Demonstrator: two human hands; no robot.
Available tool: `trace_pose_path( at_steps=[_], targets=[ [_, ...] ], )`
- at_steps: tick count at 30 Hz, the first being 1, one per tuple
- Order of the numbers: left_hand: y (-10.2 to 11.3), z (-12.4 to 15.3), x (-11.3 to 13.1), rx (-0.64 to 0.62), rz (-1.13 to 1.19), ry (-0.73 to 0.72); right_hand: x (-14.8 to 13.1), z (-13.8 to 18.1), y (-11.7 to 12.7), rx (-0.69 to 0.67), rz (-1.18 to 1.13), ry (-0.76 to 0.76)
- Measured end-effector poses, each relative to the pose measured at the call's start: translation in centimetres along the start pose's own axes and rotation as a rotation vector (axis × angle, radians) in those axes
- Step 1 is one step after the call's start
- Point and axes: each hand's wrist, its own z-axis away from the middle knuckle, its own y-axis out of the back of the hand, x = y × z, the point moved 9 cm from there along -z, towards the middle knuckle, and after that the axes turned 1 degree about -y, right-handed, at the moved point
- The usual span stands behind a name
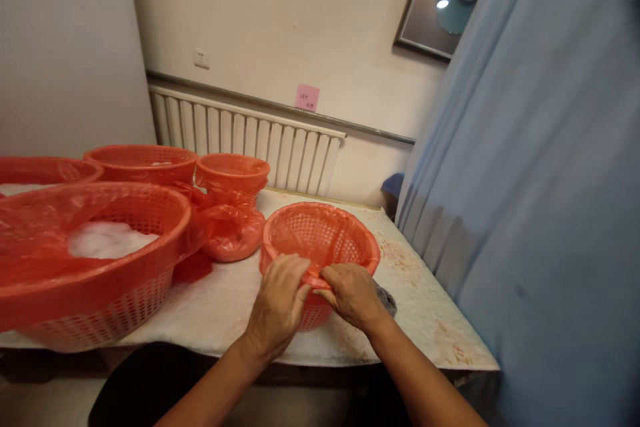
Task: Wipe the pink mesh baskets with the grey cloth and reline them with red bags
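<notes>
A small red perforated basket (320,237) lined with a thin red plastic bag (314,275) stands on the table near its front edge. My left hand (280,300) and my right hand (353,293) meet at the basket's near rim. Both have their fingers curled, pinching the bag's edge where it folds over the rim.
A large red basket (100,293) with a red liner and something white in it fills the left foreground. Further red baskets (233,173) and a loose red bag (230,230) lie behind. A white radiator (250,140) lines the wall. A blue curtain (540,180) hangs at the right.
</notes>
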Motion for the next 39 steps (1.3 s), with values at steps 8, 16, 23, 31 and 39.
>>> trace_pose_path(
  at_steps=[8, 16, 23, 31, 39],
  targets=[
    [-3.7, -0.4, 1.2, -0.237, -0.355, -0.237, 1.6, 1.9, 0.3, 0.121, -0.08, 0.158],
    [-1.2, -1.8, -2.5, -0.352, -0.216, -0.311, 6.6, 3.5, 0.3, 0.198, -0.159, 0.092],
    [-1.9, -1.3, 1.2, -0.344, -0.244, -0.312, 0.9, 1.7, 0.0, 0.246, -0.014, -0.08],
    [-2.5, -0.8, -1.2, -0.309, -0.303, -0.311, -0.2, 1.3, -0.1, 0.203, 0.016, 0.055],
    [-1.0, -2.5, -2.4, -0.347, -0.233, -0.34, 5.1, 3.0, 0.0, 0.309, -0.159, 0.039]
  ],
)
